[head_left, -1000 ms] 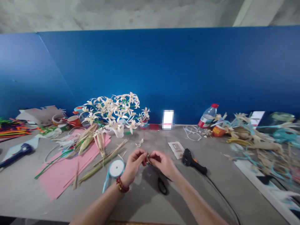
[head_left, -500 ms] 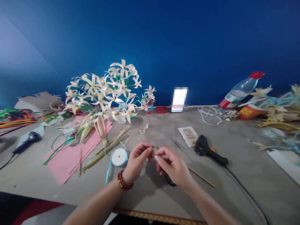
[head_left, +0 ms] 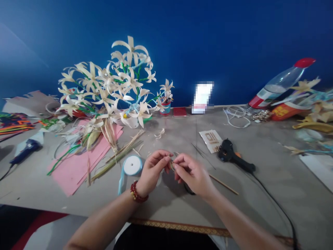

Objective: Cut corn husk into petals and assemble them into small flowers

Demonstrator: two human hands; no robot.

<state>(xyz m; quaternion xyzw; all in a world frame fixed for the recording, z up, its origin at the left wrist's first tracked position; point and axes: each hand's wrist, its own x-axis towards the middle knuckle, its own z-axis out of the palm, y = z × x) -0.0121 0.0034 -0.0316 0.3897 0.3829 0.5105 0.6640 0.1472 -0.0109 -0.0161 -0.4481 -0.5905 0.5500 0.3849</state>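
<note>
My left hand [head_left: 156,170], with a red bead bracelet [head_left: 137,192] on its wrist, is pinched at the fingertips. Facing it, my right hand [head_left: 191,172] pinches too, and a small thin pale strip [head_left: 171,163] runs between the two sets of fingers; its exact kind is too small to tell. Under my right palm a black loop [head_left: 189,189], perhaps a handle, is mostly hidden. Just left of my left hand lies a roll of light blue tape [head_left: 132,165] with its loose end trailing. A thin wooden stick [head_left: 223,184] lies to the right of my right hand.
White husk-like flowers [head_left: 131,81] on green stems stand at the back left. Pink sheets [head_left: 70,170] and dry stalks [head_left: 117,163] lie below them. A black glue gun [head_left: 235,158] with its cord is at right, a blue one [head_left: 26,151] far left. A bottle [head_left: 273,92] leans behind.
The view has shifted, so the table and its things sit higher in the picture. Both hands keep their pinch close together, and a bit more of the thin strip shows between them.
</note>
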